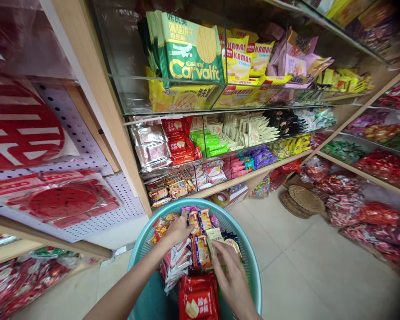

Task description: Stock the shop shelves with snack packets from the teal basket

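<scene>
A turquoise plastic basket full of wrapped snacks stands below the shelves. My left hand reaches into its far left part, with thumb and forefinger closed at the edge of an orange-and-blue snack packet. My right hand is over the right side, fingers stretched out and apart, with the fingertips by a cream-coloured packet. Between my hands lie more orange-and-blue packets. White-and-pink sachets are under my left wrist. Red packets sit at the near side.
Glass-fronted shelves hold sorted snacks, with green cracker packs above. Bagged sweets and round woven mats lie at the right on the tiled floor. A wooden post and red decorations stand at left.
</scene>
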A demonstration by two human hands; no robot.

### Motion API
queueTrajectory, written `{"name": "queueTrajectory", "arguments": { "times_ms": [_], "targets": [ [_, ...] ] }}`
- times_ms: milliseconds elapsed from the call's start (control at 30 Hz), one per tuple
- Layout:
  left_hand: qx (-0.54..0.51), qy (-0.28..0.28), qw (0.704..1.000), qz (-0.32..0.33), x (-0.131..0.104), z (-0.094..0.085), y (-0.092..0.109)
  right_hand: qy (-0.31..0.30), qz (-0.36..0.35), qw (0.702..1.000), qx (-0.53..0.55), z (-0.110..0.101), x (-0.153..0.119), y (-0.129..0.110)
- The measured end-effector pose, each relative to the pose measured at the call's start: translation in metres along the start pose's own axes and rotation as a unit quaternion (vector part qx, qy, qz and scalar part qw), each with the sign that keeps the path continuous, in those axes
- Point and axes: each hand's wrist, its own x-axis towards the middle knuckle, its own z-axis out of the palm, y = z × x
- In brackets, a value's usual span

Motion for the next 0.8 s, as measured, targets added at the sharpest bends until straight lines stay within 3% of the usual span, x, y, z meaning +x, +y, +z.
{"name": "queueTrajectory", "arguments": {
  "times_ms": [100, 200, 433, 567, 800],
  "targets": [
    [0.009, 0.004, 1.0, -0.005, -0.001, 0.0, 0.006, -0.089, -0.123, 0.983, -0.107, 0.005, 0.009, -0.013],
    [0.012, 0.01, 1.0, -0.006, -0.002, 0.001, 0.011, -0.13, -0.166, 0.964, -0.162, 0.011, 0.012, -0.018],
    [0.007, 0.008, 1.0, 0.005, -0.001, 0.002, 0.008, -0.135, -0.168, 0.955, -0.204, 0.017, 0.008, -0.016],
    [0.009, 0.01, 1.0, 0.025, -0.004, -0.007, 0.003, -0.125, -0.173, 0.957, -0.195, 0.016, 0.008, -0.016],
    [0.097, 0.023, 0.995, 0.017, -0.046, -0.023, -0.002, -0.12, -0.156, 0.962, -0.19, 0.018, 0.008, -0.013]
  ]
}}
